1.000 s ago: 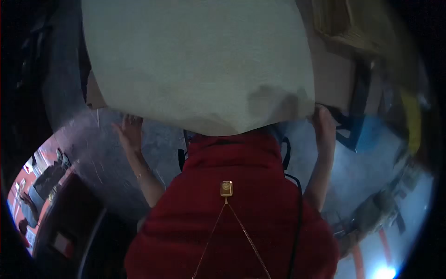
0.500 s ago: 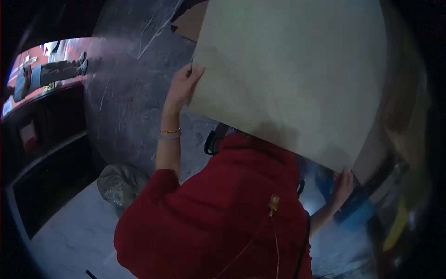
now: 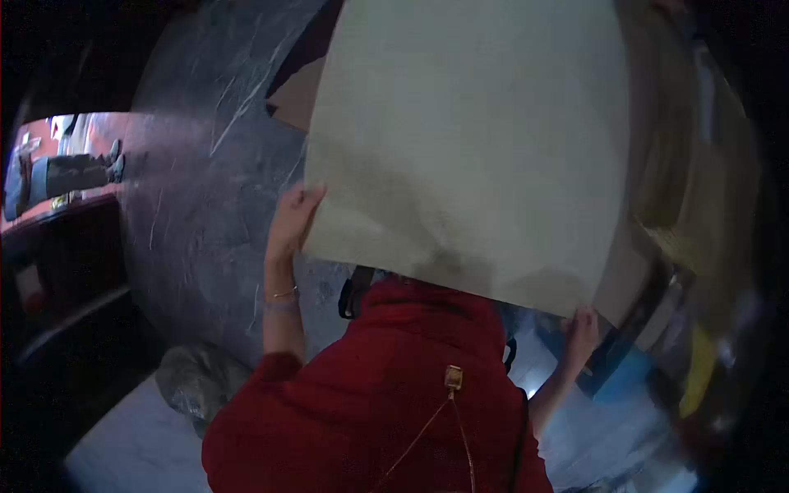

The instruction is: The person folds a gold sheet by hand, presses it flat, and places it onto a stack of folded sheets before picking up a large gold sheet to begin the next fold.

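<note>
I hold a large pale flat board (image 3: 468, 140) up in front of me; it fills the upper middle of the view. My left hand (image 3: 292, 218) grips its lower left edge, thumb over the front. Gripping its lower right corner is my right hand (image 3: 581, 329), partly hidden behind the board. Thin bracelets (image 3: 283, 294) circle my left wrist. My red top (image 3: 386, 411) with a gold pendant (image 3: 452, 378) fills the bottom middle.
Grey marble floor (image 3: 197, 205) spreads on the left. A dark lumpy sack (image 3: 197, 378) lies at lower left. Brown cardboard (image 3: 296, 90) shows behind the board, and stacked cardboard (image 3: 682, 205) stands at the right. A dark cabinet (image 3: 57, 271) is at far left, a person (image 3: 57, 174) beyond it.
The board has swung from straight overhead to a tilt toward the right, then shifted slightly left and down. My left hand dropped along its edge; my right hand stayed on the lower corner.
</note>
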### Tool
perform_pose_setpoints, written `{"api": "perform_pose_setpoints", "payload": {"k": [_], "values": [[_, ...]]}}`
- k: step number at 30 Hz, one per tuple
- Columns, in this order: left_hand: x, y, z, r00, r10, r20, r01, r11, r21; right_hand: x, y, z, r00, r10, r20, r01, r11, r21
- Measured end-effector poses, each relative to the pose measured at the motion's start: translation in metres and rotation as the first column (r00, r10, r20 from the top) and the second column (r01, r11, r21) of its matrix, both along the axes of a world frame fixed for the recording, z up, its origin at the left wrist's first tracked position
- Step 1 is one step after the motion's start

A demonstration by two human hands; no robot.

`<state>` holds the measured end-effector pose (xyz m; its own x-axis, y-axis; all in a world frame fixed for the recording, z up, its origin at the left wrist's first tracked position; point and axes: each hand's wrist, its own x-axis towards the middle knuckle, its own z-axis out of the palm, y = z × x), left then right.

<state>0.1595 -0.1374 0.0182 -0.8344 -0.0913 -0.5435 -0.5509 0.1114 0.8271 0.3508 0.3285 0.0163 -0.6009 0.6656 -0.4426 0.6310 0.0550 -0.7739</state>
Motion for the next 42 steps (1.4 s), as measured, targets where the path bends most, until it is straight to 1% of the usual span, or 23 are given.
{"api": "perform_pose_setpoints", "payload": {"k": [1, 3, 4, 5, 6, 7, 9, 10, 11, 13, 14, 15, 19, 21, 22, 25, 26, 27, 29, 34, 37, 39, 42], "values": [[0.0, -0.001, 0.001, 0.999, -0.039, -0.007, 0.039, 0.999, 0.018, 0.003, 0.0, -0.006, 0.992, -0.11, -0.06, 0.101, 0.986, -0.13], [-0.002, -0.005, 0.002, 0.998, 0.002, 0.069, 0.006, 0.993, -0.116, 0.007, -0.006, -0.002, 0.994, -0.022, -0.104, 0.014, 0.997, -0.074], [-0.003, -0.002, 0.003, 0.997, -0.035, 0.064, 0.041, 0.994, -0.1, 0.003, -0.013, 0.005, 0.999, -0.041, -0.031, 0.039, 0.997, -0.064], [-0.003, 0.0, 0.004, 0.999, 0.025, 0.045, -0.02, 0.994, -0.104, 0.004, -0.014, 0.006, 0.997, -0.074, -0.037, 0.072, 0.996, -0.051], [-0.004, 0.0, 0.005, 0.996, 0.088, 0.028, -0.084, 0.99, -0.109, 0.006, -0.015, 0.005, 0.997, -0.077, -0.026, 0.074, 0.992, -0.105], [-0.007, -0.008, 0.002, 0.998, 0.06, 0.023, -0.057, 0.993, -0.1, 0.002, -0.017, 0.005, 0.997, -0.076, -0.019, 0.072, 0.984, -0.161], [-0.009, -0.021, -0.006, 0.999, -0.043, -0.014, 0.042, 0.995, -0.09, 0.001, -0.022, 0.013, 0.995, -0.092, -0.037, 0.085, 0.985, -0.152], [-0.013, -0.016, -0.002, 0.999, 0.019, 0.041, -0.015, 0.995, -0.101, -0.001, -0.026, 0.014, 0.991, -0.12, -0.055, 0.108, 0.977, -0.187], [-0.014, -0.014, -0.001, 0.999, -0.007, 0.046, 0.011, 0.995, -0.103, -0.001, -0.026, 0.014, 0.986, -0.148, -0.072, 0.129, 0.966, -0.223], [-0.015, -0.016, 0.002, 0.999, -0.025, -0.027, 0.022, 0.996, -0.091, 0.009, -0.022, 0.0, 0.984, -0.164, -0.067, 0.15, 0.973, -0.173], [-0.016, -0.011, 0.005, 0.999, 0.0, -0.033, -0.001, 0.999, -0.045, 0.005, -0.022, 0.006, 0.988, -0.146, -0.043, 0.137, 0.977, -0.165], [-0.016, -0.006, 0.01, 0.999, -0.035, -0.016, 0.034, 0.998, -0.048, 0.003, -0.022, 0.011, 0.991, -0.13, -0.021, 0.125, 0.98, -0.156], [-0.011, 0.009, 0.02, 1.0, 0.004, -0.015, -0.005, 0.998, -0.057, 0.003, -0.026, 0.015, 0.99, -0.143, -0.011, 0.14, 0.982, -0.126], [-0.012, 0.01, 0.024, 0.998, 0.036, 0.059, -0.016, 0.954, -0.3, -0.003, -0.028, 0.02, 0.99, -0.138, 0.038, 0.142, 0.981, -0.134], [-0.014, -0.003, 0.014, 0.998, -0.069, -0.005, 0.068, 0.988, -0.137, -0.001, -0.027, 0.013, 0.987, -0.149, -0.054, 0.139, 0.978, -0.158], [-0.019, -0.021, 0.0, 0.999, -0.051, 0.002, 0.051, 0.995, -0.086, -0.006, -0.035, 0.017, 0.965, -0.251, -0.071, 0.244, 0.965, -0.096], [-0.031, -0.063, -0.024, 0.99, -0.088, 0.113, 0.1, 0.989, -0.107, 0.001, -0.032, 0.004, 0.974, -0.187, -0.126, 0.184, 0.982, -0.038], [-0.031, -0.06, -0.023, 0.987, -0.101, 0.125, 0.116, 0.987, -0.116, 0.001, -0.033, 0.005, 0.973, -0.202, -0.113, 0.198, 0.979, -0.045], [-0.028, -0.054, -0.023, 0.998, -0.042, -0.038, 0.037, 0.99, -0.133, -0.001, -0.039, 0.008, 0.959, -0.231, -0.163, 0.229, 0.973, -0.032], [-0.026, -0.047, -0.015, 0.998, -0.028, -0.062, 0.023, 0.997, -0.072, -0.001, -0.041, 0.002, 0.946, -0.272, -0.179, 0.265, 0.962, -0.059], [-0.028, -0.04, -0.011, 0.997, 0.053, 0.054, -0.037, 0.966, -0.257, -0.006, -0.039, 0.009, 0.945, -0.295, -0.143, 0.285, 0.955, -0.087], [-0.025, -0.044, -0.012, 0.999, -0.017, -0.031, 0.011, 0.982, -0.187, -0.009, -0.038, 0.012, 0.947, -0.305, -0.101, 0.294, 0.949, -0.109], [-0.02, -0.024, -0.005, 1.0, 0.0, -0.021, -0.005, 0.965, -0.261, -0.007, -0.036, 0.012, 0.949, -0.313, -0.042, 0.306, 0.944, -0.123]]}}
